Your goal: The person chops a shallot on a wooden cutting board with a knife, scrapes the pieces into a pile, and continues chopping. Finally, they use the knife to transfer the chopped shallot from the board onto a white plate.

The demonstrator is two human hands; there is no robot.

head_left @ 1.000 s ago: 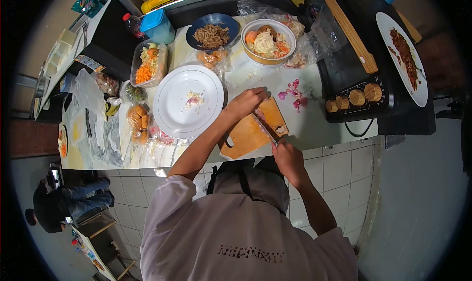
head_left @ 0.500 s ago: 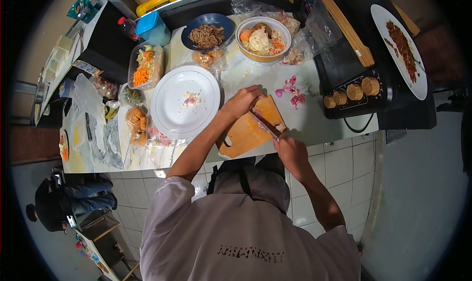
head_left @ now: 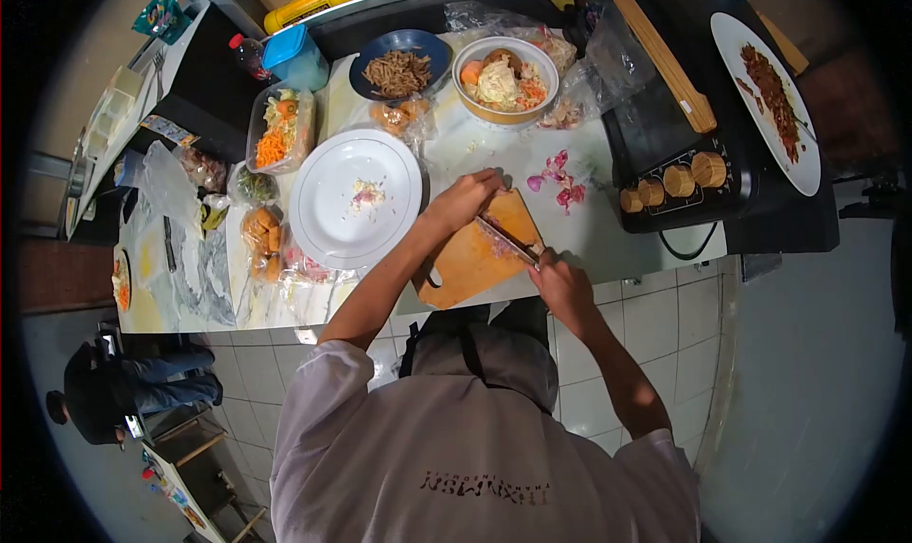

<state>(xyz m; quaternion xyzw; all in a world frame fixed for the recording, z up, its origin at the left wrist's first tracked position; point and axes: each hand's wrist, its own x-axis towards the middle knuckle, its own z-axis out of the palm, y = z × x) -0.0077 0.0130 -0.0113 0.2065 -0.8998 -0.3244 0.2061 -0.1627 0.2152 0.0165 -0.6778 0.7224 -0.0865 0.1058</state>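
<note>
A wooden cutting board (head_left: 465,258) lies at the counter's front edge. My right hand (head_left: 560,285) grips a knife (head_left: 508,239) whose blade lies across the board. My left hand (head_left: 465,198) rests fingers-down at the board's far edge beside the blade tip, over chopped pinkish bits that I cannot make out clearly. Left of the board is a white plate (head_left: 332,229) with a small heap of chopped pieces (head_left: 366,194).
Pink onion peels (head_left: 560,180) lie right of the board, next to a black cooker with wooden knobs (head_left: 674,187). Behind stand a bowl of vegetables (head_left: 503,77), a blue bowl (head_left: 404,60) and a salad tub (head_left: 280,130). Bagged food (head_left: 261,229) lies left.
My right hand has drawn the knife slightly nearer along the board. My left hand stays at the board's far edge. The view has shifted a little.
</note>
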